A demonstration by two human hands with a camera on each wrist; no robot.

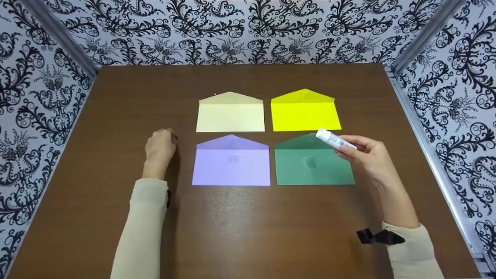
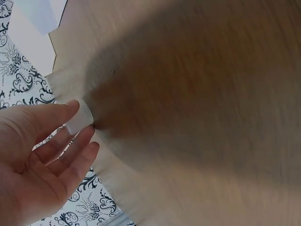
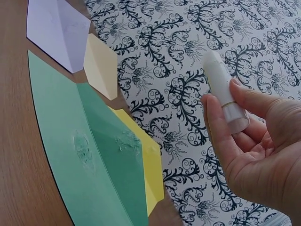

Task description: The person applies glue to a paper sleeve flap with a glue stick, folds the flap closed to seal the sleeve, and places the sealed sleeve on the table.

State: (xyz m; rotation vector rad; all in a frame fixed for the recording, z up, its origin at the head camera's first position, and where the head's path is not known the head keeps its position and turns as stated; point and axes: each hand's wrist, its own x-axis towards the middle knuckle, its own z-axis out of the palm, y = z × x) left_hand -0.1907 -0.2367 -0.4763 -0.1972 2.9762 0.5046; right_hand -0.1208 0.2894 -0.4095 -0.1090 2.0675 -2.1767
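Thumb and fingers of my right hand [image 1: 366, 157] pinch a white glue stick [image 3: 221, 89] above the right edge of the green envelope [image 1: 298, 170]. The stick's uncapped tip points up and left. Smeared glue marks show on the green envelope's body and flap in the right wrist view. Left of the envelopes, my left hand [image 2: 42, 155] pinches a small whitish cap [image 2: 81, 117] just over the table; in the head view the cap is hidden behind the hand. A purple envelope [image 1: 232, 166] with a faint round mark lies beside the green one.
Behind them lie a cream envelope [image 1: 231, 118] and a yellow envelope [image 1: 306, 116], flaps pointing away. All rest on a brown wooden table [image 1: 232, 228]. Black-and-white patterned panels [image 1: 248, 31] and metal rails [image 1: 430, 135] border the table. A black strap [image 1: 379, 236] hangs at the right wrist.
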